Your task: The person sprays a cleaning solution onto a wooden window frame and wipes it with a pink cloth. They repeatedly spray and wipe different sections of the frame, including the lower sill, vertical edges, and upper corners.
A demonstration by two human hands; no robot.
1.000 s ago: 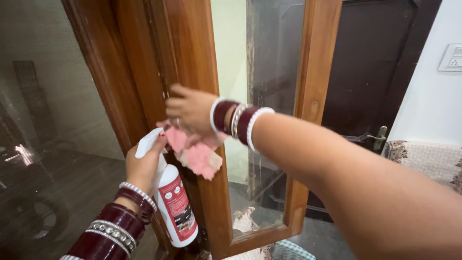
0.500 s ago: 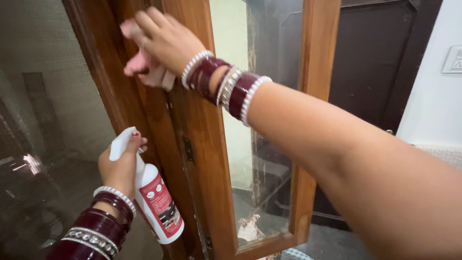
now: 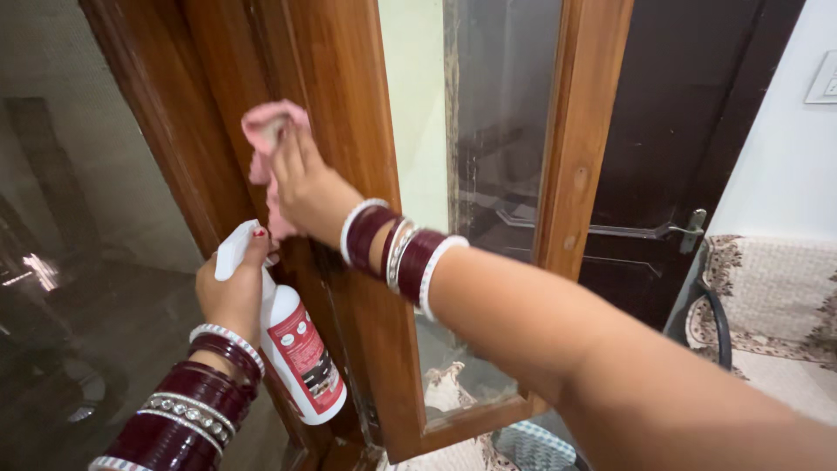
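Observation:
My right hand (image 3: 307, 183) presses a pink cloth (image 3: 266, 131) flat against the brown wooden frame (image 3: 336, 87) of a glazed window leaf, at mid height. The cloth bunches out above and to the left of the fingers. My left hand (image 3: 234, 292) is lower and to the left, gripping a white spray bottle (image 3: 296, 349) with a red label by its neck, a finger on the white trigger head. The bottle hangs tilted, close to the frame's lower part. Both wrists wear maroon and silver bangles.
A glass pane (image 3: 501, 157) sits in the wooden leaf, smeared along its left edge. Another dark glass pane (image 3: 78, 262) fills the left. Behind is a dark door with a metal lever handle (image 3: 689, 228), a white wall with a switch plate (image 3: 824, 78), and a patterned cloth (image 3: 776, 296).
My right hand with the pink cloth went up the wooden frame, then came back down to mid height. The left hand and bottle stayed nearly in place.

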